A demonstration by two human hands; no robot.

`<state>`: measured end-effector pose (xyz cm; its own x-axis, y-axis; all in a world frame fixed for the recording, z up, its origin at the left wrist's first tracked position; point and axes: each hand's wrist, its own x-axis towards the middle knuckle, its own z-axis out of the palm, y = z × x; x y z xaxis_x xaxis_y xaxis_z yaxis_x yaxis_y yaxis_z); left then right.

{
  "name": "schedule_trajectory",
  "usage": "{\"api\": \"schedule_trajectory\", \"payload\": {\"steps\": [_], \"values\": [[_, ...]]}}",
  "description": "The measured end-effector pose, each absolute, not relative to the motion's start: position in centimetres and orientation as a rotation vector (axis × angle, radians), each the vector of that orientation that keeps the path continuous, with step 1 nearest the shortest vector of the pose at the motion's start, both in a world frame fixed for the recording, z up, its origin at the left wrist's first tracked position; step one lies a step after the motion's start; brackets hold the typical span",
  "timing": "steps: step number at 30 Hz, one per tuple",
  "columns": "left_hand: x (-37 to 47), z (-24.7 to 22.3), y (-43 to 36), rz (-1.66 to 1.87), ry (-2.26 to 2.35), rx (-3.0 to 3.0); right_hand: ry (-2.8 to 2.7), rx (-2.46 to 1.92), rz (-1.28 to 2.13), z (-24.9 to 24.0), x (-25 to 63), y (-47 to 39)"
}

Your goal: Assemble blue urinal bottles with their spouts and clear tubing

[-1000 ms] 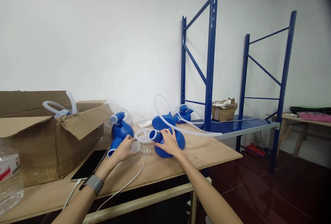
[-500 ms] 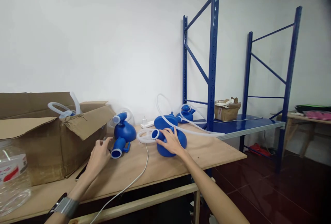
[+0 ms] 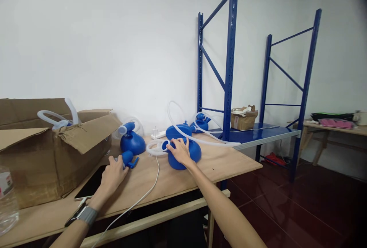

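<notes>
My left hand (image 3: 112, 172) is closed around a blue plastic spout (image 3: 128, 158) with a thin side lever, its open end covered by my fingers. Just behind it stands a rounded blue bottle (image 3: 133, 144) with a white-rimmed neck; I cannot tell whether spout and bottle are joined. Over the neck of another blue bottle (image 3: 194, 153) lies my right hand (image 3: 180, 151), thumb and fingers gripping it near its white-rimmed mouth. A coiled clear hose (image 3: 155, 148) rests beside that mouth. Directly behind is a further blue bottle (image 3: 174, 132).
An open cardboard box (image 3: 31, 164) with clear hoses stands at left, near a clear plastic jug (image 3: 8, 206). A dark phone (image 3: 91, 183) lies beside the box. A white cable (image 3: 146, 194) crosses the table. Blue rack posts (image 3: 230, 68) rise at right.
My left hand has closed over the spout and its white-rimmed opening is now covered. The phone beside the box shows more. My right hand stays on its bottle while the view shifts slightly right.
</notes>
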<state>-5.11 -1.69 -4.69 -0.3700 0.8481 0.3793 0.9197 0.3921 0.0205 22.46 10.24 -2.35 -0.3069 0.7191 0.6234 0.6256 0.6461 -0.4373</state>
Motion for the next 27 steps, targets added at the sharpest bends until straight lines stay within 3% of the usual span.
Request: {"api": "schedule_trajectory", "payload": {"steps": [10, 19, 23, 27], "values": [[-4.9, 1.8, -4.6, -0.739, -2.225, -1.504, -2.115, -0.946, 0.264, -1.9, 24.1, 10.4], [0.6, 4.2, -8.2, -1.048, -1.818, -2.056, -2.269, -0.337, -0.29, -0.2, 21.0, 4.5], [1.5, 3.9, -9.3, -1.285, -1.596, -2.106, -2.258, -0.289, -0.083, -0.2, 19.9, 2.6], [1.0, 3.3, -9.5, -1.305, -1.434, -2.098, -2.26, -0.265, 0.259, 0.7, 20.4, 1.2]]}}
